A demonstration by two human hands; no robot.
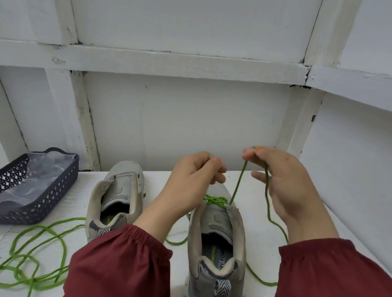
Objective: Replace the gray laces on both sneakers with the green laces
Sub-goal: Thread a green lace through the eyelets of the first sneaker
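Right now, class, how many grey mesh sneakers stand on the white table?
2. One grey mesh sneaker, unlaced, stands left beside the dark plastic basket; the other, right, has a green lace partly threaded.

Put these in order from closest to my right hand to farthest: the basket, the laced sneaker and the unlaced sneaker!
1. The laced sneaker, just below the right hand, which pinches the lace.
2. The unlaced sneaker, next one over to the left.
3. The basket, far left on the table.
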